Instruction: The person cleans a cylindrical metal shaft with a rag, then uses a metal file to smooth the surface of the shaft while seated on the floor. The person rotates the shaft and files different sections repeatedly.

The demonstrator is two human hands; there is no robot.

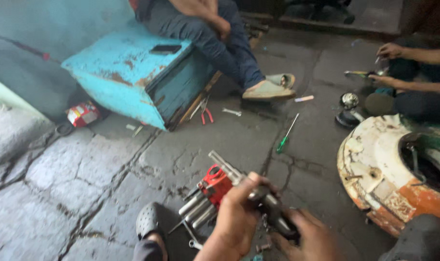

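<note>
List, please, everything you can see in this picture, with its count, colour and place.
socket wrench: one, silver, held in both hands
socket holder: one, red, on the floor under the wrench
screwdriver: one, green handle, mid floor
pliers: one, red handles, beside the box
box: one, rusty blue, top left
round metal casing: one, white and rusty, right
seated person: one, blue trousers, on the box
another person's hands: two, top right
left hand: gripping the wrench
right hand: on the wrench's handle end
</note>
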